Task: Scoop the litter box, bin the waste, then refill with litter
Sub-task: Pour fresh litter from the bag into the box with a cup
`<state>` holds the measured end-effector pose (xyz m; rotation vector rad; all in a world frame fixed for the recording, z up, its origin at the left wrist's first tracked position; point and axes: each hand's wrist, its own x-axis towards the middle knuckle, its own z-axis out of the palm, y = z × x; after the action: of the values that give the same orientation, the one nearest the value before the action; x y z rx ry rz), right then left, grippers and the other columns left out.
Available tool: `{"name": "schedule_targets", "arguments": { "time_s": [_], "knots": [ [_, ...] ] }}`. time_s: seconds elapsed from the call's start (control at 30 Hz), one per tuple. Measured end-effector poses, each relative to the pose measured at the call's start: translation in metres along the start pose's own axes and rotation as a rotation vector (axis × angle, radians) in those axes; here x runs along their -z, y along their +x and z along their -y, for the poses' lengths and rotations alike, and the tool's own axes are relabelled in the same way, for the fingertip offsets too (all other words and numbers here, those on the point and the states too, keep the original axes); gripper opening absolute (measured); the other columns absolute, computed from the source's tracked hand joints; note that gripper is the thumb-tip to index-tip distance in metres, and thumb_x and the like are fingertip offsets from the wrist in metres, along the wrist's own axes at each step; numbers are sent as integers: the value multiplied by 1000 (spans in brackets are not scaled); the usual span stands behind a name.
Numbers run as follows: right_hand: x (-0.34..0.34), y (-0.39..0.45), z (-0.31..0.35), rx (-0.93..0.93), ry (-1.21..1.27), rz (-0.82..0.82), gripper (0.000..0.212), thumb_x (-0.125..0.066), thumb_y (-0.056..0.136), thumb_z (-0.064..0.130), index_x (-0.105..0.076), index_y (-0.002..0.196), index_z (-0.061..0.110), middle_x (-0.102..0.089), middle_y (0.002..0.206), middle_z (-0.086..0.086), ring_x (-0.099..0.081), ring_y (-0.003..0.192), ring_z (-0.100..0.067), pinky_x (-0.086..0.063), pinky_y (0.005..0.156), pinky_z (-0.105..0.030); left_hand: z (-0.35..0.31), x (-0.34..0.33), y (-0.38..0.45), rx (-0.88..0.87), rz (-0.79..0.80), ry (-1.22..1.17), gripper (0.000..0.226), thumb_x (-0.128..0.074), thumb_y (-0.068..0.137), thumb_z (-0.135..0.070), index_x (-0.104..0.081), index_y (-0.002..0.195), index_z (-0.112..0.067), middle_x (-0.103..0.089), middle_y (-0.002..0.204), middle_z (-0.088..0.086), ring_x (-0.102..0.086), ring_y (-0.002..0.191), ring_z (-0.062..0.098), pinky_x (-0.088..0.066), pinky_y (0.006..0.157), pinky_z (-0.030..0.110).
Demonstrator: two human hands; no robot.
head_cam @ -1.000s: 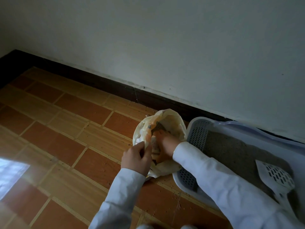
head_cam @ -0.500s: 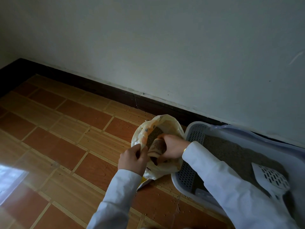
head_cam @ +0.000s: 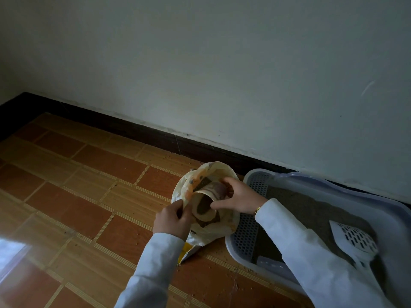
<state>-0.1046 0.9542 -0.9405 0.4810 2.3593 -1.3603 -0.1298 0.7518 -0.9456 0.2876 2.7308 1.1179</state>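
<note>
A pale yellowish litter bag [head_cam: 222, 230] stands open on the tiled floor, left of the litter box [head_cam: 333, 187]. My left hand [head_cam: 172, 220] pinches the bag's near rim. My right hand [head_cam: 239, 197] grips a tan cup [head_cam: 208, 200] tilted on its side inside the bag's mouth, with dark litter in it. The pale lavender litter box has a perforated step at its left end and grey-brown litter inside. A white slotted scoop [head_cam: 355, 238] lies in the box at the right, partly behind my right sleeve.
A white wall with a dark skirting board [head_cam: 133, 127] runs behind the bag and box. Litter grains are scattered on the orange-brown floor tiles [head_cam: 89, 196] around them. A bright reflection lies on the floor at the lower left.
My right hand has come up out of the bag with the cup, which now shows its open mouth with litter inside. My left hand keeps its hold on the rim. The view tilted up slightly.
</note>
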Motion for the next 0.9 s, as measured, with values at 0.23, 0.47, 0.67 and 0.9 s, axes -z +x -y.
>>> {"name": "schedule_targets", "arguments": {
  "time_s": [0.23,0.47,0.67,0.9],
  "knots": [
    [15,-31,-15,95,234,-26,85,-79,67,47,-37,139,28,-46,137,4,-44,127,-14,-42,101,-34,-2,-4,-1,14,-5,-14,35,-54,88,-26,-55,55,-15,-44,45,-2,-40,43,14,-30,46,23],
    [41,-84,-51,89,306,-276,85,-81,55,57,-42,128,38,-52,127,12,-51,116,-6,-46,98,-33,-2,-6,-1,8,-33,-2,34,-55,89,-26,-59,59,-11,-47,46,2,-41,43,16,-28,45,23],
    [44,-114,-87,5,128,-651,90,-86,62,32,-35,136,23,-41,133,1,-43,121,-15,-46,93,-30,-5,-7,-3,6,-40,-37,25,-54,90,-24,-62,68,-17,-62,59,12,-54,54,24,-37,50,26],
    [45,-122,-103,4,-162,-746,93,-86,61,27,-32,137,19,-38,135,-5,-39,124,-20,-40,96,-31,-8,-8,-3,-12,-57,-2,25,-56,89,-22,-62,66,-17,-63,64,20,-56,61,34,-38,54,31]
  ]
}}
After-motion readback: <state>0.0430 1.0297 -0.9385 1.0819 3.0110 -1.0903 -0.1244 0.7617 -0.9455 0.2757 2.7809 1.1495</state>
